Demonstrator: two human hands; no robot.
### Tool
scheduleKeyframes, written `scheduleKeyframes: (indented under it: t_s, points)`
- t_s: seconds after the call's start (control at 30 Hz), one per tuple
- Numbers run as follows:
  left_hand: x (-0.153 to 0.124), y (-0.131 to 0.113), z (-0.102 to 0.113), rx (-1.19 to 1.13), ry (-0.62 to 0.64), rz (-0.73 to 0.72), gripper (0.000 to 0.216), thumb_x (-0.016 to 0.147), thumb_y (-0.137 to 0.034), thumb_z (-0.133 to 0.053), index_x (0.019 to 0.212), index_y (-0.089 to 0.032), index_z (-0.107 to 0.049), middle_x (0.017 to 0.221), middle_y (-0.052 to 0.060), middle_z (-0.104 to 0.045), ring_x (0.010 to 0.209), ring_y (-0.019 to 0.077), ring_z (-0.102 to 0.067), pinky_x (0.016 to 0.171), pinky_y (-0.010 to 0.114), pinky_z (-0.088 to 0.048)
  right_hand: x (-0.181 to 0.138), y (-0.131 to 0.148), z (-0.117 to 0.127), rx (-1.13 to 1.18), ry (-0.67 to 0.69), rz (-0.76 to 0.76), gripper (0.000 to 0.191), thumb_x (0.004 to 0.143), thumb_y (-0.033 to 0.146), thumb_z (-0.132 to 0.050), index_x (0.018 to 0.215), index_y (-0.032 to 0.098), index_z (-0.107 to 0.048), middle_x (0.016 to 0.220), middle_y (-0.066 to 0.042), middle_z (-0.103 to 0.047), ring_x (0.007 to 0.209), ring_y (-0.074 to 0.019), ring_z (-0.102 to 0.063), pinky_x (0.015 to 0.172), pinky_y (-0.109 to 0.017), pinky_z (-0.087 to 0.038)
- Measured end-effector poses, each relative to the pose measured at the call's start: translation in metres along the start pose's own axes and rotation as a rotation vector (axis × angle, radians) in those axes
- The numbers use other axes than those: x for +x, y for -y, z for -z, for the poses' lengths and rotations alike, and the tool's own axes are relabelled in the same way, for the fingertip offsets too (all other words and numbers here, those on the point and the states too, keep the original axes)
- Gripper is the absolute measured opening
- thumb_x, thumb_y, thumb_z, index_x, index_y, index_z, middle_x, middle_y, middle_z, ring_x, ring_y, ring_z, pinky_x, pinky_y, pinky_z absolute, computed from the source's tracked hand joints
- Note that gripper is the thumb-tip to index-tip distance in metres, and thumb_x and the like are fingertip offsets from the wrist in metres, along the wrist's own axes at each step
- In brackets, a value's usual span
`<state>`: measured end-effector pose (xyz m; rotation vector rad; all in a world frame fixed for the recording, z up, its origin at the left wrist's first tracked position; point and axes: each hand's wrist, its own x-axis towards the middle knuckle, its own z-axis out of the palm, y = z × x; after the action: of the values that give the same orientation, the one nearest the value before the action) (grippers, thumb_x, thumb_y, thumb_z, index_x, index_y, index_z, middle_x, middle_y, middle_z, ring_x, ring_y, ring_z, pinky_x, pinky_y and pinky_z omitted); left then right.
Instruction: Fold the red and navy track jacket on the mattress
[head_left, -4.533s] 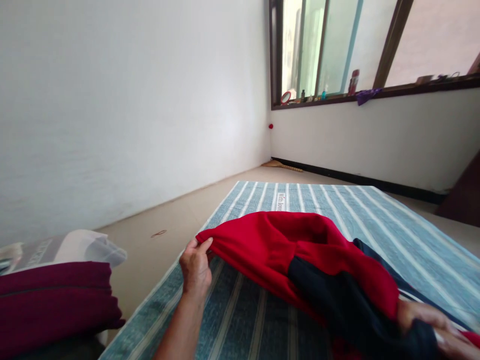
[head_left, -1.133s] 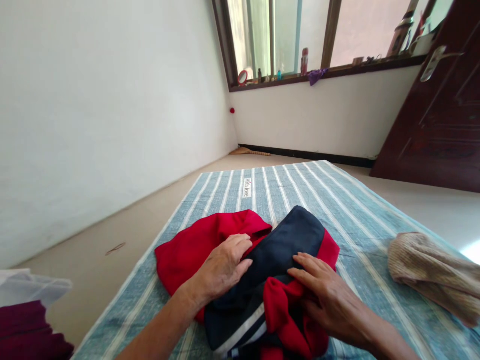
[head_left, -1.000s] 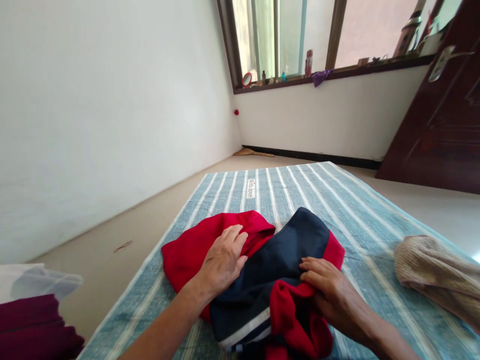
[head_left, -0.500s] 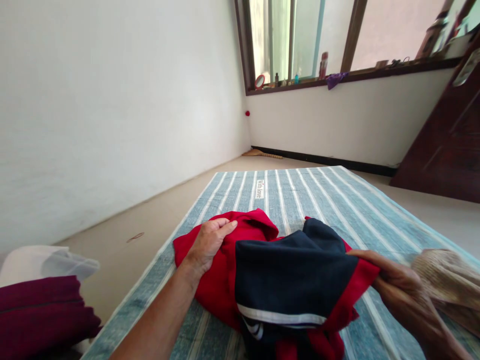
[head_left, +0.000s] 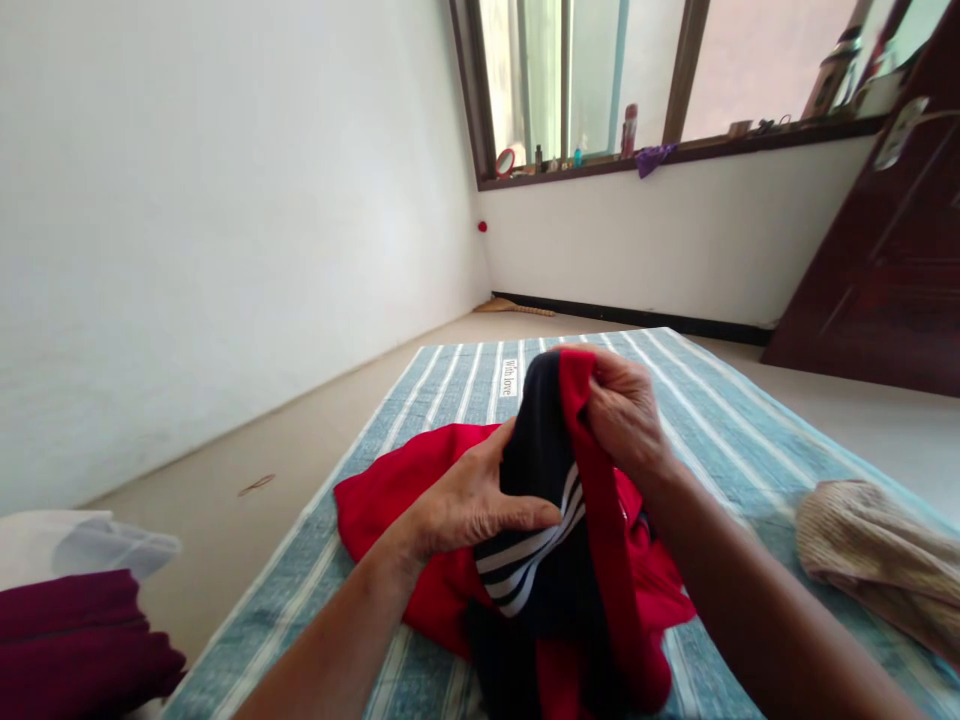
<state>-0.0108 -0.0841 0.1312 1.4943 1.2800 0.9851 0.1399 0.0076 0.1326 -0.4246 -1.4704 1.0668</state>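
Along the left side, most of the view is filled by a white wall [head_left: 225, 200]. Below it, a flat surface is covered by a striped blue cloth [head_left: 750, 450]. At the upper right, a window [head_left: 585, 90] is framed in dark wood, and beside it a dark red door [head_left: 877, 270] is seen.

On the striped cloth, near its middle, a red and navy garment [head_left: 566, 590] is bunched, its red part spread flat to the left and its navy part, banded with white stripes, lifted. At the lower left, a plum cloth [head_left: 75, 640] is partly shown, with a pale plastic bag [head_left: 82, 540] just behind it.

By the right hand [head_left: 626, 405], the garment's red edge is pinched and raised. By the left hand [head_left: 469, 505], the navy part is touched: the thumb is set wide of the fingers over the stripes, but the fingertips are hidden, so whether the fabric is gripped cannot be told.

Near the right edge, a beige knitted cloth [head_left: 877, 560] is crumpled. Above the garment, a small label [head_left: 509, 378] is printed "With love".
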Motion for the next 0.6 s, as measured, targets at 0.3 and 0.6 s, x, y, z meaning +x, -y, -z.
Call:
scheduleKeyframes:
  t_s: [0.3, 0.6]
  points:
    - [0.011, 0.036, 0.029, -0.338, -0.363, 0.046, 0.041, 0.058, -0.02, -0.083, 0.097, -0.018, -0.072, 0.094, 0.005, -0.075, 0.088, 0.0273, -0.069, 0.079, 0.035, -0.057, 0.015, 0.0, -0.027, -0.03, 0.411, 0.0, 0.027, 0.083, 0.029, -0.063, 0.109, 0.022, -0.067, 0.09, -0.001, -0.07, 0.079, -0.0131, -0.064, 0.074, -0.028, -0.052]
    - [-0.009, 0.023, 0.097, -0.876, -1.086, -0.258, 0.019, 0.091, -0.017, -0.052, 0.101, -0.015, -0.068, 0.087, 0.0, -0.075, 0.09, 0.0145, -0.069, 0.1, 0.032, -0.049, -0.029, -0.062, 0.081, -0.337, 0.125, -0.353, 0.031, 0.075, 0.041, -0.067, 0.096, 0.019, -0.071, 0.094, -0.009, -0.074, 0.089, -0.0236, -0.068, 0.082, -0.04, -0.054]
